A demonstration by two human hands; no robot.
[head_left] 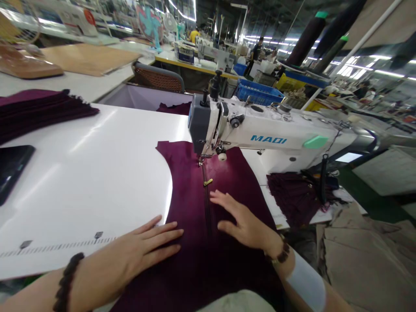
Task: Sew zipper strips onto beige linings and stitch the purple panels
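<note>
A dark purple fabric panel (pixel 191 190) lies under the presser foot (pixel 200 162) of a white sewing machine (pixel 273 134) and drapes toward me. Down its middle runs a dark zipper (pixel 207 212) with a gold zipper pull (pixel 208 182) just in front of the foot. My left hand (pixel 139 251) rests flat, fingers stretched, on the panel's left edge and partly over the white table. On the other side of the zipper, my right hand (pixel 238 221) has its fingers apart, its fingertips close to the zipper on the fabric.
Stacked purple pieces (pixel 39 110) and a black phone-like object (pixel 14 167) lie on the white table (pixel 97 173) at left. More purple pieces (pixel 292 197) are bunched right of the machine. Beige cloth (pixel 367 255) is heaped at lower right. Behind stands a blue crate (pixel 258 92).
</note>
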